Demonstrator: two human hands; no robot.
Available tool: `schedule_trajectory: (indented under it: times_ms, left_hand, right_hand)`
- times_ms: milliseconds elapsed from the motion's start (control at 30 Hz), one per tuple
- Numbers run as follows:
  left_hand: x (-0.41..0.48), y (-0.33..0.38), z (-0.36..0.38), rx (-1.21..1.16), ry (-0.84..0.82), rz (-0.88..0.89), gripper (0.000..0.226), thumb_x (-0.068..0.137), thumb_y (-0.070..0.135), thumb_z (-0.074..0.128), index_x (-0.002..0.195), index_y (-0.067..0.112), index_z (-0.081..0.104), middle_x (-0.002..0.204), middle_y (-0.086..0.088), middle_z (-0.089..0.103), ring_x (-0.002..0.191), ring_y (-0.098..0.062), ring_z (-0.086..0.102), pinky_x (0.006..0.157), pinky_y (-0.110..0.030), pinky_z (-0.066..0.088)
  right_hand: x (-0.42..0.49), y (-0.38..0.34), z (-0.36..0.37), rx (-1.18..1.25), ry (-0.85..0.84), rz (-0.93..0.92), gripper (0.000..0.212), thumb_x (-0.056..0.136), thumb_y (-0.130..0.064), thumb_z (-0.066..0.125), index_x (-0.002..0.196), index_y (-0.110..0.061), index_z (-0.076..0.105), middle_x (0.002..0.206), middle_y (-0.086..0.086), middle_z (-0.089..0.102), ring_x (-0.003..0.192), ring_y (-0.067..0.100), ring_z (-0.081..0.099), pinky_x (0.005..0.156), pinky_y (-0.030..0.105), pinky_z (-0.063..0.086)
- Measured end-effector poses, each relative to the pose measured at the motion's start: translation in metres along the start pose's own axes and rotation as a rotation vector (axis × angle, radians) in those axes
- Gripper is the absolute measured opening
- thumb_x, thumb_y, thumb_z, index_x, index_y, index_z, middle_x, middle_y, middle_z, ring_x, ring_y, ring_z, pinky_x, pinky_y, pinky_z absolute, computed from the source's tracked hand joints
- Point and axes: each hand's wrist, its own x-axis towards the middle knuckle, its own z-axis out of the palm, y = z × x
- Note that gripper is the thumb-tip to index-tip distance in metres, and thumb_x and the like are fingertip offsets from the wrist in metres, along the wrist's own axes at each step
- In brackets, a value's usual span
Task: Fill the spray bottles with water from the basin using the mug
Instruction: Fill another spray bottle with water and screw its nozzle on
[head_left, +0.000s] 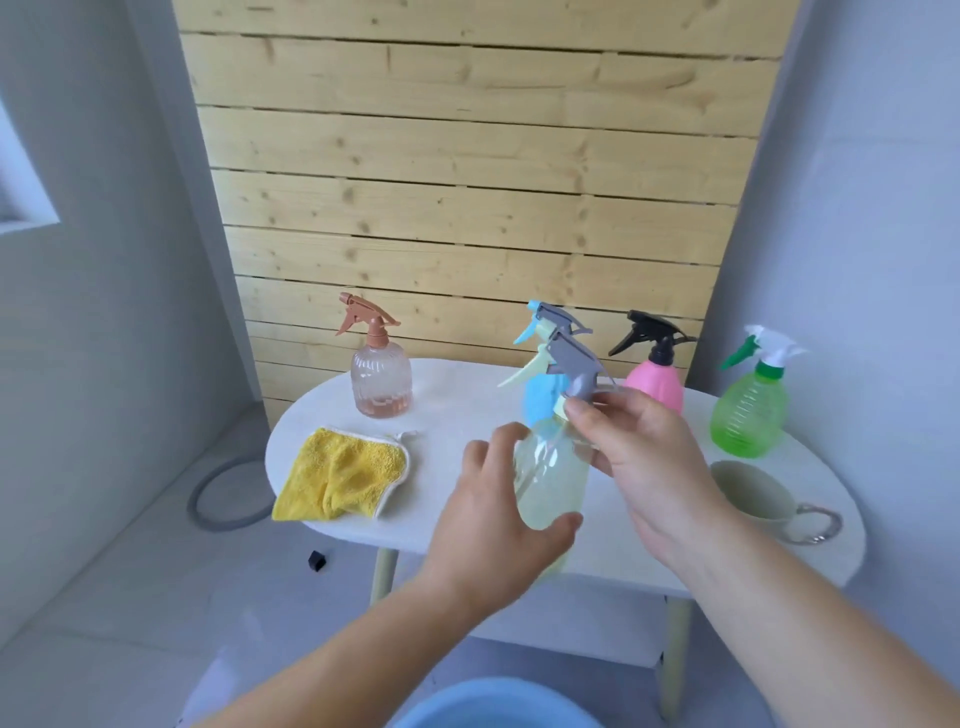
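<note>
Both hands are on one pale yellow spray bottle (550, 483) as I watch remotely. The left hand (498, 514) curls around its body, and the right hand (639, 457) pinches the neck just under the grey trigger head (574, 364). I see the bottle held slightly tilted over the near edge of the white bench (447, 405). Just behind it stands a blue bottle (540, 395). Behind and to its right stands a pink bottle (655, 384), and farther right a green bottle (748, 415). Right of it sits the pale mug (753, 491). To its left lies a yellow cloth (340, 473), with a peach bottle (381, 379) behind the cloth. Below it I make out the blue basin (493, 704).
</note>
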Motion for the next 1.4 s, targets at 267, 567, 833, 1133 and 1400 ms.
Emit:
schedule_trajectory:
  times_ms: [267,567,833,1133,1400]
  left_hand:
    - [-0.063,0.025,0.008,0.099,-0.078,-0.038,0.071,0.079,0.040,0.077,0.138,0.038,0.036,0.113,0.010,0.042,0.103,-0.018,0.058,0.088,-0.033,0.051]
    - [-0.070,0.012,0.004,-0.281,-0.423,-0.293,0.090,0.071,0.038,0.071,0.150,0.034,0.029,0.112,0.007,0.060,0.080,0.005,0.061,0.076,-0.013,0.051]
    - [-0.067,0.007,0.010,-0.195,-0.251,-0.205,0.055,0.075,0.041,0.090,0.107,0.021,0.048,0.089,0.003,0.062,0.072,-0.006,0.052,0.072,-0.028,0.051]
    - [-0.066,0.002,0.007,-0.144,-0.262,-0.187,0.046,0.077,0.042,0.088,0.101,0.027,0.052,0.084,0.012,0.063,0.064,0.002,0.051,0.063,-0.012,0.045]
    - [-0.064,-0.002,0.005,-0.077,-0.287,-0.189,0.050,0.075,0.048,0.089,0.111,0.033,0.056,0.100,0.011,0.064,0.078,0.002,0.058,0.066,-0.011,0.043]
  right_hand:
    - [-0.048,0.011,-0.027,0.077,-0.038,0.143,0.009,0.081,-0.013,0.079,0.084,-0.017,0.071,0.074,-0.006,0.070,0.076,0.012,0.065,0.080,0.034,0.055]
    - [-0.061,0.031,-0.033,0.068,-0.122,0.211,0.012,0.088,-0.007,0.072,0.099,-0.002,0.070,0.096,0.016,0.074,0.081,0.017,0.069,0.070,0.028,0.056]
    - [-0.057,0.031,-0.034,0.144,-0.239,0.202,0.006,0.092,-0.011,0.067,0.097,-0.013,0.064,0.100,0.000,0.072,0.095,0.015,0.068,0.094,0.050,0.056]
    - [-0.049,0.035,-0.041,0.078,-0.368,0.166,0.027,0.093,-0.001,0.064,0.116,-0.014,0.064,0.106,0.007,0.067,0.101,0.016,0.067,0.088,0.044,0.059]
    - [-0.045,0.040,-0.044,-0.082,-0.327,0.123,0.028,0.090,-0.001,0.067,0.112,-0.017,0.066,0.095,-0.002,0.071,0.092,0.016,0.065,0.086,0.037,0.056]
